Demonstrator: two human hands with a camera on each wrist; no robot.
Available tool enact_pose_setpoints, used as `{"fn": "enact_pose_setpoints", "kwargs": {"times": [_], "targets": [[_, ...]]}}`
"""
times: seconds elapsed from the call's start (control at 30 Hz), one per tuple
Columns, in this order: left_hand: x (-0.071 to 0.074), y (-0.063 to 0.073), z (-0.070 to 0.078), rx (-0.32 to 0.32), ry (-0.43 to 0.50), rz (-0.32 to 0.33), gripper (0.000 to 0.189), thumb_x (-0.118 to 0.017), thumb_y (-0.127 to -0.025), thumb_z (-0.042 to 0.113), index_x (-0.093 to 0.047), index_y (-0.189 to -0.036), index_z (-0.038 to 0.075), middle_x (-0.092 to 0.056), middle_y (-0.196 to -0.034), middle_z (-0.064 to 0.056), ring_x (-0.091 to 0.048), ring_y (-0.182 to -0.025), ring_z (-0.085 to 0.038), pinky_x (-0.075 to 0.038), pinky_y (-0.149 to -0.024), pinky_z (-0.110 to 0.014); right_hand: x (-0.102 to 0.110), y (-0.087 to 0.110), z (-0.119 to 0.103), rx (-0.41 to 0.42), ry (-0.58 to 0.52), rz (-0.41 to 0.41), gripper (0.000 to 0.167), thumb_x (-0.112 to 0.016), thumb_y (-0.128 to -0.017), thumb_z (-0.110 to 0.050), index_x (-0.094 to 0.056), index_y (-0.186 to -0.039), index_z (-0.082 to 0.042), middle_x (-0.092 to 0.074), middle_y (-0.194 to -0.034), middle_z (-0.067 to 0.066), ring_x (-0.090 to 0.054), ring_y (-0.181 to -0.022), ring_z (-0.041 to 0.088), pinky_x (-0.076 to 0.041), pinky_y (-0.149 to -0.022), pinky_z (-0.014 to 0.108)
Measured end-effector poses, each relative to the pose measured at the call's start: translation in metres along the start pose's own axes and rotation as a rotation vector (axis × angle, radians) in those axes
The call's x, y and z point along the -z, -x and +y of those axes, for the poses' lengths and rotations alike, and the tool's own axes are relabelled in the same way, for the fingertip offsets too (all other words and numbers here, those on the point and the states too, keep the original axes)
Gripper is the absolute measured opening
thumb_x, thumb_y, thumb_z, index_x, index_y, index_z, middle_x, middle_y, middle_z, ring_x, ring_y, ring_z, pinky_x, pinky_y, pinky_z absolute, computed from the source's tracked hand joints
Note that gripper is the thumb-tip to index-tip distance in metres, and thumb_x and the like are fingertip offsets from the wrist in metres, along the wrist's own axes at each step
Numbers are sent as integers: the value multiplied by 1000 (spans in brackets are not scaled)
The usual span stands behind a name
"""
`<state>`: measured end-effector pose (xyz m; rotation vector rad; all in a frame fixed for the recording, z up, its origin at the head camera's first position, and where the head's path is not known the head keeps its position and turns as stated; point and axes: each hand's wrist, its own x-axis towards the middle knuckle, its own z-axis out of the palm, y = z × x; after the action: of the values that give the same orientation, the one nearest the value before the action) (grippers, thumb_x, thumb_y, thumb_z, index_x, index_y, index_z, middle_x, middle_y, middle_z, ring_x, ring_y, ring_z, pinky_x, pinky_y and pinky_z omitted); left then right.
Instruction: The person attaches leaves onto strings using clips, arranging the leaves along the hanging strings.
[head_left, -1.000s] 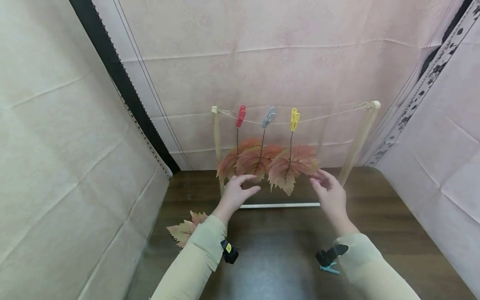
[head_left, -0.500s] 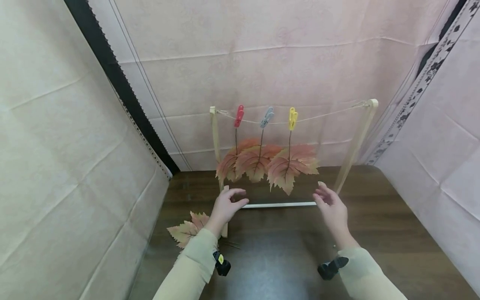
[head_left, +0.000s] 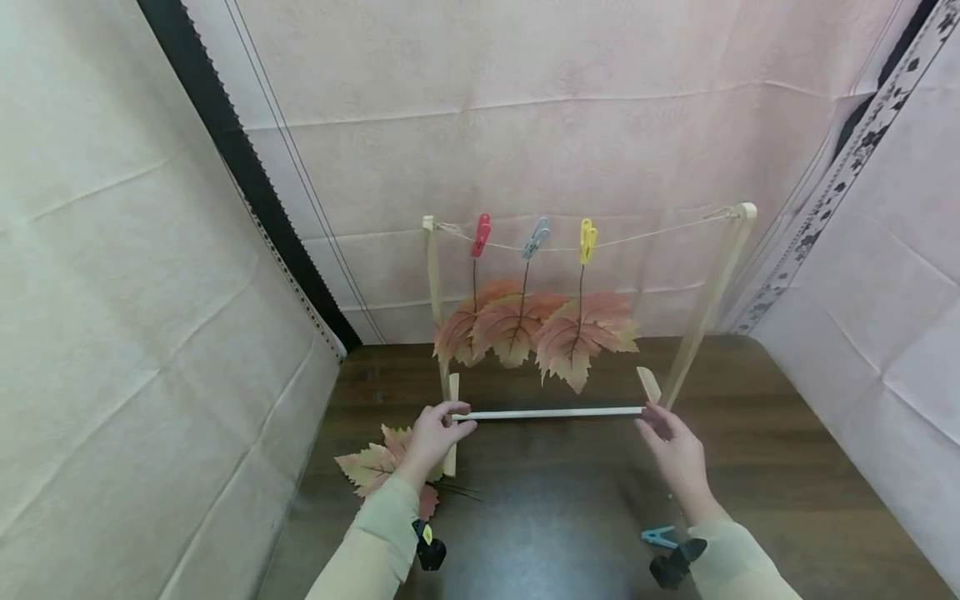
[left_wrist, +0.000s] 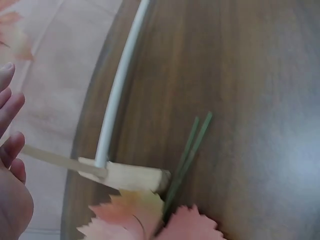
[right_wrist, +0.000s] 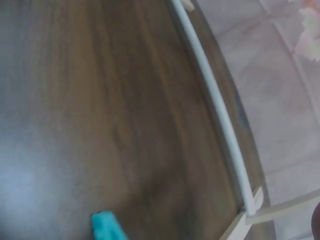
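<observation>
My left hand [head_left: 435, 435] hovers by the left end of the white rod [head_left: 555, 412] of a small wooden drying rack. Its fingers are loosely bent, and the left wrist view shows them apart from the rod. Near the rod's right end is my right hand [head_left: 677, 454], thumb and fingers apart, with nothing visible in its grasp. Above, three reddish artificial leaves [head_left: 581, 333] hang by their stems from the string [head_left: 660, 231]. A red clothespin [head_left: 481, 236], a grey-blue clothespin [head_left: 536, 239] and a yellow clothespin [head_left: 587, 242] clip them. In the right wrist view my hand is mostly out of frame.
Loose artificial leaves [head_left: 367, 467] with green stems [left_wrist: 192, 145] lie on the table beside the rack's left foot [left_wrist: 132, 177]. A teal clothespin [head_left: 658, 537] lies near my right wrist. The rack's right post [head_left: 705, 304] leans outward. Pale cloth [head_left: 600, 150] encloses the wooden table [head_left: 547, 500].
Both hands have come down and toward me from the hanging leaves to the level of the rod, moving slightly apart. My right fingers have left the rightmost leaf's edge. The leaves still hang.
</observation>
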<state>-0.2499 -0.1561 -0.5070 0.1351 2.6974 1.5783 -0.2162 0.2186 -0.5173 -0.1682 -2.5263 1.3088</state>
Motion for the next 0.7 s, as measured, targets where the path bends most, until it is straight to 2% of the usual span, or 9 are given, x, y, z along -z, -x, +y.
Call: {"fn": "enact_pose_setpoints", "kwargs": {"times": [0.13, 0.27, 0.37, 0.47, 0.6, 0.7], "targets": [[1, 6, -11, 3, -14, -30, 27, -70, -84, 31, -68, -107, 17, -59, -102, -5, -45, -84, -21, -40, -70, -34, 2, 6, 12, -37, 35, -51, 48, -58, -93, -36, -54, -129, -5, -61, -119, 18, -57, -108, 33, -47, -84, 48], [6, 11, -25, 7, -74, -61, 29, -69, -84, 35, -68, -108, 18, -59, -107, -10, -46, -88, -23, -42, -73, -36, 3, 12, 22, -90, 50, -121, 57, -54, -92, -46, -49, -133, -6, -58, -122, 20, -54, -111, 37, -47, -84, 50], [11, 12, -37, 20, -100, -73, 28, -69, -85, 32, -68, -108, 16, -58, -103, -9, -46, -87, -20, -43, -71, -35, 4, 15, 30, -99, 69, -156, 59, -53, -92, -47, -48, -134, -6, -55, -125, 21, -52, -113, 39, -46, -85, 51], [16, 12, -48, 19, -92, -97, 25, -69, -86, 23, -68, -108, 11, -61, -97, -4, -48, -83, -18, -44, -68, -32, 5, 18, 38, -95, 107, -171, 56, -55, -93, -44, -49, -133, -5, -55, -124, 22, -53, -110, 40, -50, -78, 46], [21, 14, -56, -17, -112, -152, 24, -67, -87, 17, -67, -108, 6, -63, -92, -4, -52, -76, -20, -45, -64, -32, 9, 20, 47, -93, 134, -203, 56, -54, -93, -44, -50, -133, -6, -54, -124, 24, -55, -104, 39, -53, -67, 39], [23, 17, -58, -38, -149, -189, 25, -67, -87, 17, -66, -110, 6, -64, -97, -6, -57, -80, -20, -48, -66, -34, 12, 20, 53, -84, 141, -224, 58, -53, -93, -47, -50, -133, -5, -52, -128, 25, -56, -106, 40, -52, -74, 44]]}}
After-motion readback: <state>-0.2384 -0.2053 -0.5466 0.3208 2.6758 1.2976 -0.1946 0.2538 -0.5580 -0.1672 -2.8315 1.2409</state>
